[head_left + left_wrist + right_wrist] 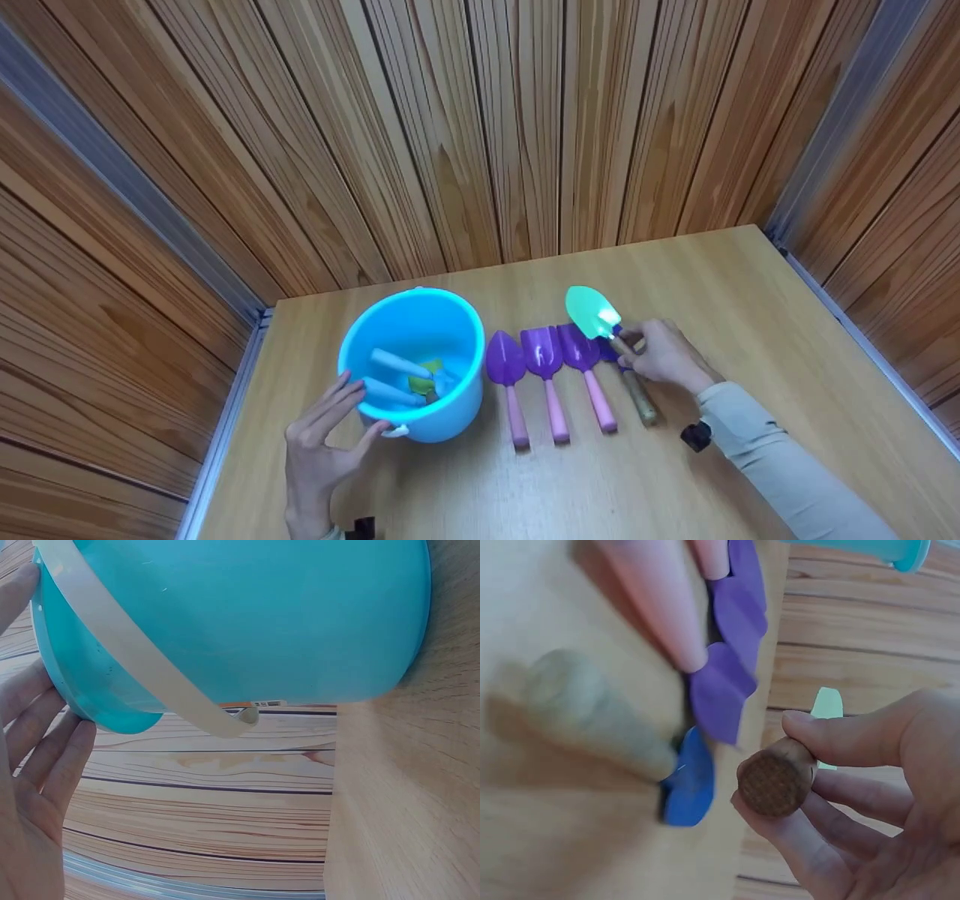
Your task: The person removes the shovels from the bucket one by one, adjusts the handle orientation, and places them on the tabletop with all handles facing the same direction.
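My right hand [664,352] pinches the brown wooden handle of a small green hand trowel [589,309], lifted above the table with its blade toward the far left. The right wrist view shows the round handle end [772,784] between thumb and fingers. Beneath lies a blue-bladed trowel [690,784] with a wooden handle, its blade partly hidden in the head view. My left hand [322,442] rests spread fingers on the rim of a blue bucket [442,416], thumb near the handle joint. Inside are light blue handles [397,364] and yellow-green pieces [421,384], partly hidden.
Between bucket and right hand lie three purple-bladed tools with pink handles: a pointed trowel [506,360], a square-ended shovel [542,352] and another shovel [577,349]. The bucket's white carrying handle [135,652] hangs down its side. Wood-panelled walls [480,135] enclose the table [555,487].
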A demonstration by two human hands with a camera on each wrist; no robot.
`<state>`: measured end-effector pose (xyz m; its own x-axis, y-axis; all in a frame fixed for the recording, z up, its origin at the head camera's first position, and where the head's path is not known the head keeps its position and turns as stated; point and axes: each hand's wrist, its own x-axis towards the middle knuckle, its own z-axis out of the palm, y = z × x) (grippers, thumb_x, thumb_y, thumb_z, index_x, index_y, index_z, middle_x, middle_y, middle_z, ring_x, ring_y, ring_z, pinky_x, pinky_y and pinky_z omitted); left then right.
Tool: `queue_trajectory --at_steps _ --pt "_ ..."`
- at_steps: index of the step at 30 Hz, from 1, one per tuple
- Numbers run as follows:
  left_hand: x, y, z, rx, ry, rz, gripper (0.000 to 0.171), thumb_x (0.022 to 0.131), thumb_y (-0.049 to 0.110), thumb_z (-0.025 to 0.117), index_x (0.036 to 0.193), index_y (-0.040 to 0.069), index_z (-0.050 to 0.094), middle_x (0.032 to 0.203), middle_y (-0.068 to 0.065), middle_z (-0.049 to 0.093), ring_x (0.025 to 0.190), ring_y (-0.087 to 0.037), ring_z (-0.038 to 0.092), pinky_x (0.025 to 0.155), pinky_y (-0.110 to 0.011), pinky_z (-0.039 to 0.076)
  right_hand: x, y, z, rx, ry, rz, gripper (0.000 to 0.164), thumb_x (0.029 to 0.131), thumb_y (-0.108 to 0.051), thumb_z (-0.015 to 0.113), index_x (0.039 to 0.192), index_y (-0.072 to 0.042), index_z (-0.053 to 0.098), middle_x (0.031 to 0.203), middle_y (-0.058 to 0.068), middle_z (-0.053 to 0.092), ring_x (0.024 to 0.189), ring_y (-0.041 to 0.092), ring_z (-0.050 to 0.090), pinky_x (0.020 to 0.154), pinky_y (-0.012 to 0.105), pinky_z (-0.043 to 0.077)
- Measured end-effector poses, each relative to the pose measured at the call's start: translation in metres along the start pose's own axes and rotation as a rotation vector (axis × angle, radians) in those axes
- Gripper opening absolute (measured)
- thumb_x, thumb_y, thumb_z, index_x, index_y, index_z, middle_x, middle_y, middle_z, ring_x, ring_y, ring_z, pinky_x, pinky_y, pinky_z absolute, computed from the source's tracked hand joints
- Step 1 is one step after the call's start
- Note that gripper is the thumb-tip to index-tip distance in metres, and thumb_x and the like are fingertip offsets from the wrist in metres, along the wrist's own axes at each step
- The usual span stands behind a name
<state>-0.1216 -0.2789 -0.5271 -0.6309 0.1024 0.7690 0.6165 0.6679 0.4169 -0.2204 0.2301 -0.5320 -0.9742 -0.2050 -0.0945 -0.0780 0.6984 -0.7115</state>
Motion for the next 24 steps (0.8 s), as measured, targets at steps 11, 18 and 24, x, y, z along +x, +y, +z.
queue_trajectory --at_steps 11,18,24 --pt "0.001 0.000 0.001 -0.025 -0.002 -0.021 0.060 0.060 0.020 0.099 0.115 0.010 0.076 0.120 -0.004 0.073 0.121 -0.028 0.064 0.099 -0.024 0.049 -0.014 0.035 -0.010 0.140 -0.023 0.155 0.037 0.090 -0.004 0.069 0.127 -0.002 0.066 0.114 0.017 0.063 0.079 0.026 0.065 0.065 0.041 0.062" --pt "0.001 -0.002 0.000 -0.021 -0.006 -0.018 0.059 0.060 0.020 0.098 0.114 0.009 0.077 0.119 -0.005 0.073 0.120 -0.028 0.065 0.100 -0.023 0.048 -0.017 0.046 -0.013 0.172 -0.028 0.224 0.045 0.088 -0.003 0.071 0.131 0.003 0.060 0.115 0.021 0.060 0.081 0.028 0.066 0.067 0.037 0.062" --pt "-0.001 0.000 0.000 -0.020 -0.004 -0.029 0.059 0.060 0.020 0.099 0.114 0.010 0.077 0.118 -0.005 0.073 0.121 -0.028 0.065 0.101 -0.023 0.048 -0.021 0.054 -0.013 0.146 -0.017 0.242 0.050 0.088 -0.007 0.074 0.132 0.008 0.056 0.112 0.021 0.062 0.082 0.025 0.065 0.067 0.036 0.061"
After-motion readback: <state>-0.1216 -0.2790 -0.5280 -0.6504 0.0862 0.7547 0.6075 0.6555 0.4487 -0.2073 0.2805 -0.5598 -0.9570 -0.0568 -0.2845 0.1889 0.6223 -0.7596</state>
